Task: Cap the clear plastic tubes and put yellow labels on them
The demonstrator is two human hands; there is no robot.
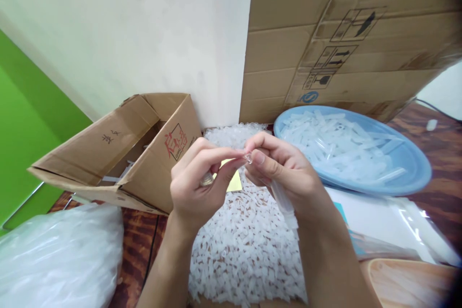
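My left hand (198, 180) and my right hand (285, 166) meet above the pile, fingertips touching. Between their thumbs and forefingers is a small clear plastic piece (248, 158), mostly covered by the fingers. Against the palm of my right hand lies a translucent plastic tube (283, 199), pointing down toward the wrist. A ribbed gold-coloured thing (207, 179) shows inside the curl of my left hand; whether it is held or worn I cannot tell. Below the hands spreads a layer of many small translucent plastic pieces (249, 245). A yellow paper (234, 183) shows behind the fingers.
An open cardboard box (151, 173) stands at left, beside a filled plastic bag (61, 255). At right is a blue basin (415, 168) of translucent tubes, with clear packets (390, 221) and a wooden tray (373, 274) nearer. A big carton (281, 48) rises behind.
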